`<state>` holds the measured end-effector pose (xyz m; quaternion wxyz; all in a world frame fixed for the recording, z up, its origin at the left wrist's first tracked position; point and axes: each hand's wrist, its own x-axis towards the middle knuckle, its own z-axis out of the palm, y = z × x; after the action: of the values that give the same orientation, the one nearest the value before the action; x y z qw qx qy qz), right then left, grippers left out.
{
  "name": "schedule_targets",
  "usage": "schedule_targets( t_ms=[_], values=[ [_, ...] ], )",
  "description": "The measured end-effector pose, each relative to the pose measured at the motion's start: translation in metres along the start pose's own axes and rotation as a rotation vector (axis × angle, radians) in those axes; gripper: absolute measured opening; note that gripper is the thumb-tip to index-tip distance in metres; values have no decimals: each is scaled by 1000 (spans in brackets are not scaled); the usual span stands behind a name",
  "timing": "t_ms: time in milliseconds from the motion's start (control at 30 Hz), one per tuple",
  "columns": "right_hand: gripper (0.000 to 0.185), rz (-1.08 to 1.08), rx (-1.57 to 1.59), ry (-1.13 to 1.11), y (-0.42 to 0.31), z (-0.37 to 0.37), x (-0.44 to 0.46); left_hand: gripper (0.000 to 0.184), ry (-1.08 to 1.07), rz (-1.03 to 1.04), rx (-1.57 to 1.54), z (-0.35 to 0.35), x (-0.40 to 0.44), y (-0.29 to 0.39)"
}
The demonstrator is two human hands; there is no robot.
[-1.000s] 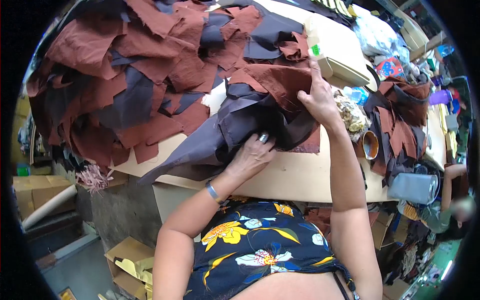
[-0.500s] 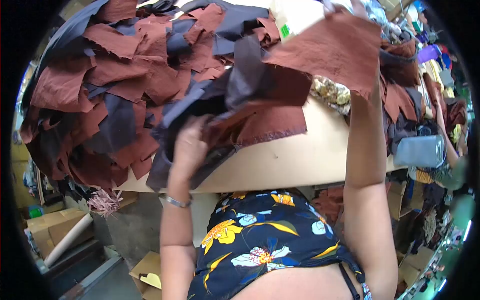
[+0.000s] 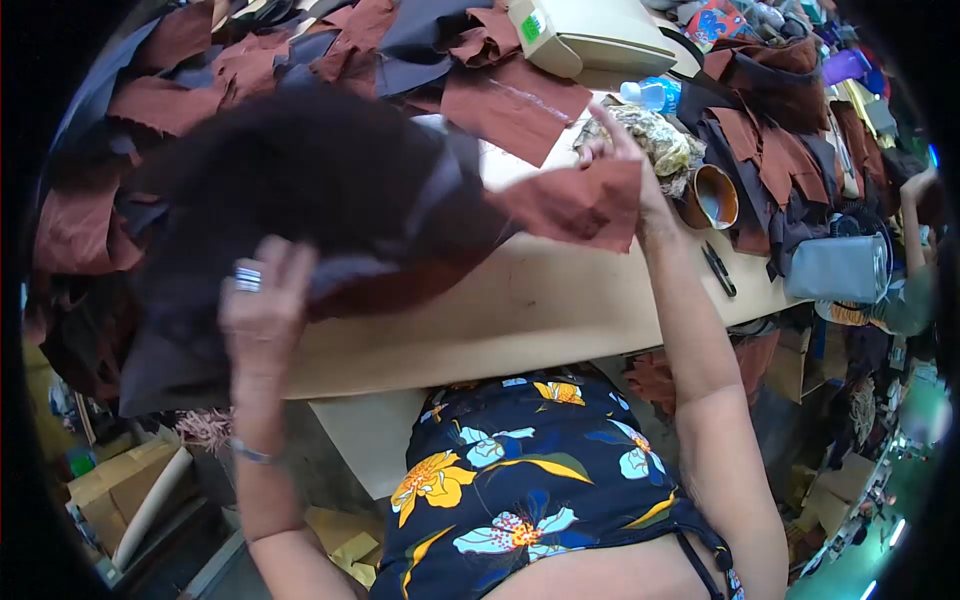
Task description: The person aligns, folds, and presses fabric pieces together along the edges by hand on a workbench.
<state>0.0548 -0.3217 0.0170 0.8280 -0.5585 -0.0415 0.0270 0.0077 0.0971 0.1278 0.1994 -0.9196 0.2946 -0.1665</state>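
Dark cloth: a big, blurred sweep of it spreads at ten o'clock from the middle of the view [image 3: 340, 190], partly over the heap of scraps [image 3: 70, 225].
Rust piece: between one and two o'clock [image 3: 575, 205], its near side over the right wrist; it meets the dark cloth, but whether the two are joined cannot be told.
Left hand: at nine o'clock [image 3: 262, 310], up against the dark cloth; motion blur leaves the fingers' grip unclear.
Right hand: between one and two o'clock [image 3: 625, 148], index finger stretched out, the others bent; the rust piece covers part of the palm, so a firm hold cannot be confirmed.
Counter: pale and bare below the cloth [image 3: 450, 335], with a pen [image 3: 718, 270] near three o'clock and a brown cup [image 3: 713, 197] just past two.
Handling: loose cloth this wide probably behaves best with an edge held at each side and drawn lightly taut; a slow, low sweep should spare the scraps, and keeping the rust piece's corner away from the cup seems wise.
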Motion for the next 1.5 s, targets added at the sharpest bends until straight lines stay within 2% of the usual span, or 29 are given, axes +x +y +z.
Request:
schedule_targets(
  t_ms=[33, 67, 100, 133, 200, 233, 267, 333, 367, 433, 533, 567, 633, 700, 767, 833, 867, 967, 1000, 1033, 1100, 1133, 1200, 1300, 1333, 1367, 1467, 1500],
  values=[
    [70, 115, 35, 249, 1, 6, -18, 49, -121, 38, -145, 15, -7, 24],
    [71, 188, -267, 296, -2, 2, -30, 53, -173, 40, -318, 27, -19, 41],
    [71, 156, -368, 339, 0, -3, -40, 54, -257, -29, -508, 25, -23, 55],
    [71, 123, -472, 380, 0, -4, -49, 54, -313, -109, -540, 22, -27, 66],
    [68, -22, -726, 385, -6, 5, -70, 52, -200, -157, -708, 30, -35, 82],
    [67, -94, -851, 379, -9, 13, -80, 55, -353, -189, -772, 3, -20, 84],
    [67, -140, -973, 329, -11, 23, -93, 45, -204, -80, -793, -20, -3, 86],
    [67, -252, -1210, 210, -9, 44, -108, 35, 48, 27, -1224, -54, 19, 96],
    [69, -255, -1268, 159, -6, 50, -113, 34, 61, 97, -1342, -78, 26, 98],
    [72, -275, -1296, 68, 9, 59, -122, 27, 23, 402, -1678, -123, 40, 96],
    [76, -339, -1465, -71, 12, 85, -124, 16, 487, 746, -1896, -150, 50, 111],
    [77, -379, -1542, -112, 14, 92, -123, 14, 618, 705, -1868, -155, 51, 119],
    [76, -343, -1642, -129, 19, 91, -124, 21, 958, 499, -1752, -165, 55, 138],
    [74, -281, -1691, -145, 26, 87, -125, 21, 746, 560, -1813, -165, 46, 126],
    [75, -367, -1688, -121, 38, 79, -126, 23, 543, 625, -1858, -164, 40, 114],
    [73, -382, -1656, -98, 38, 79, -129, 19, 512, 659, -1713, -154, 36, 113],
    [72, -364, -1626, -91, 32, 83, -128, 17, 586, 658, -1540, -136, 36, 120],
    [68, -375, -1625, -105, 31, 80, -133, 21, 4, 387, -1419, -94, 58, 127],
    [67, -385, -1636, -114, 33, 80, -136, 24, -158, 262, -1282, -56, 59, 146],
    [65, -474, -1618, -79, 34, 76, -134, 26, 0, 227, -1199, -15, 64, 161],
    [65, -443, -1548, -90, 27, 65, -125, 31, -91, 228, -927, 38, 59, 169],
    [64, -409, -1501, -98, 23, 65, -126, 32, -44, 199, -844, 45, 65, 168],
    [61, -431, -1539, -65, 0, 62, -111, 28, 23, 98, -866, 41, 66, 166],
    [60, -452, -1436, 31, -43, 69, -100, 26, 141, 75, -745, 55, 73, 159],
    [60, -499, -1367, 90, -56, 71, -94, 28, 142, 43, -698, 57, 72, 153],
    [59, -635, -1297, 172, -63, 67, -87, 28, 163, -15, -696, 55, 73, 146],
    [55, -590, -1351, 178, -88, 61, -76, 36, 112, -73, -680, 69, 62, 118],
    [55, -667, -1359, 114, -83, 55, -64, 36, 94, -155, -606, 72, 61, 106]
  ],
)
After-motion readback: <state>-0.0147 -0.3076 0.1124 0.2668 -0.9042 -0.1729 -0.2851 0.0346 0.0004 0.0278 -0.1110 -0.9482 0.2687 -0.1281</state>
